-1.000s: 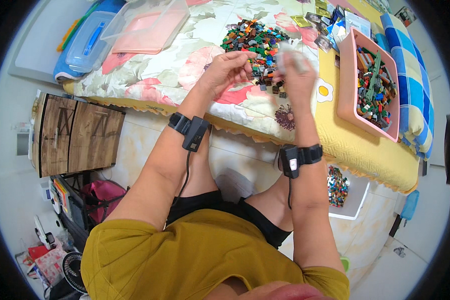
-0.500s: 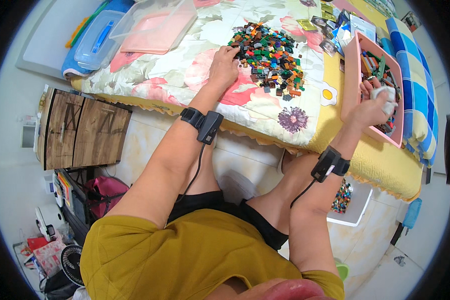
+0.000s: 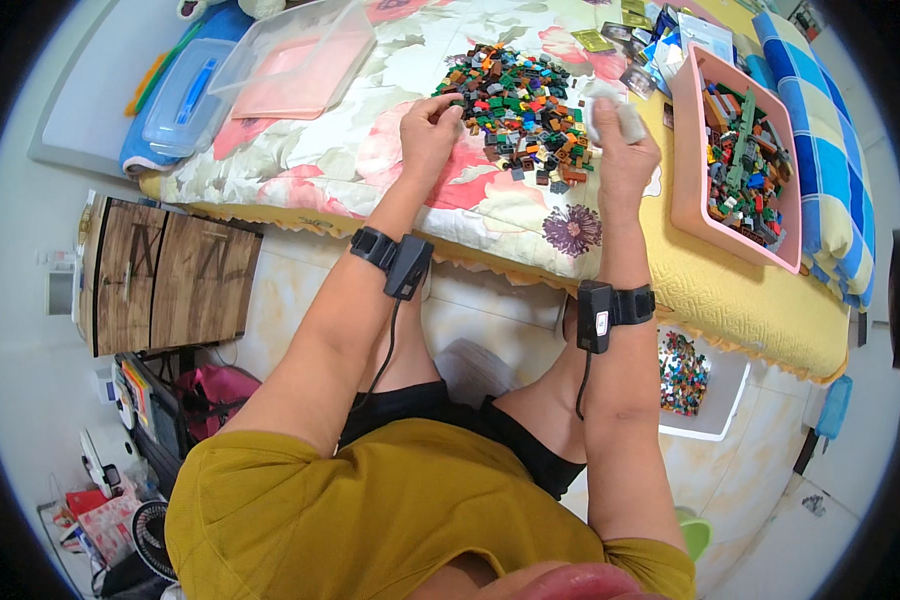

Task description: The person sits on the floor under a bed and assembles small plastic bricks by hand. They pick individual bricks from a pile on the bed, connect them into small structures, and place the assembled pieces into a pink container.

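A loose heap of small multicoloured building bricks (image 3: 525, 105) lies on the flowered bedspread (image 3: 320, 180). At the heap's left edge is my left hand (image 3: 428, 140), its thumb and fingertips drawn together; whether a brick sits between them is too small to see. My right hand (image 3: 628, 168), just right of the heap, grips a crumpled white cloth (image 3: 620, 118) that sticks up past the fingers. Further right, a pink bin (image 3: 735, 246) holds more bricks and a long grey-green piece (image 3: 742, 140).
A clear plastic box (image 3: 260, 50), a pink lid (image 3: 290, 85) and a blue-handled clear lid (image 3: 185, 105) lie at the far left. A checked blue pillow (image 3: 820, 150) borders the bin. On the floor, a white tray (image 3: 725, 405) holds bricks. A wooden cabinet (image 3: 195, 270) stands left.
My right hand has moved left, from over the pink bin to beside the brick heap, still gripping the white cloth. The left hand has shifted slightly left and down.
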